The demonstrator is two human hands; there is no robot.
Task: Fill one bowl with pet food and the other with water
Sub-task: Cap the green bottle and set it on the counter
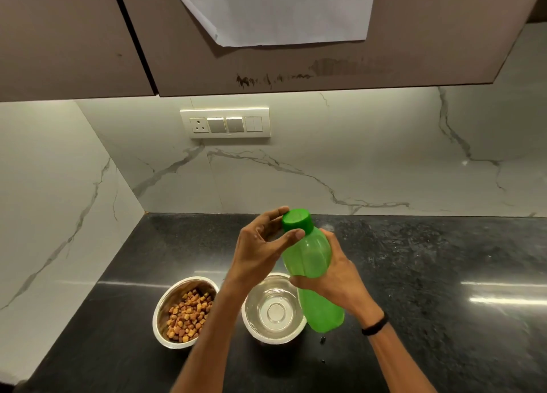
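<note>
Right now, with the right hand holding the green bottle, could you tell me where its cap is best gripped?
Pinch the cap round its side wall, coming from the left, as the left hand does. The cap is round and stands clear above the right hand, which holds the tilted bottle at mid-body.

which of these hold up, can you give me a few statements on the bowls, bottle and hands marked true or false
1. The left bowl holds pet food. True.
2. The right bowl is heaped with kibble. False: there is no kibble in it.
3. The right hand holds the green bottle by its body. True.
4. The cap is off the bottle. False: it is on, and the left hand grips it.
5. The bowls sit on a white counter. False: the counter is black.
</note>
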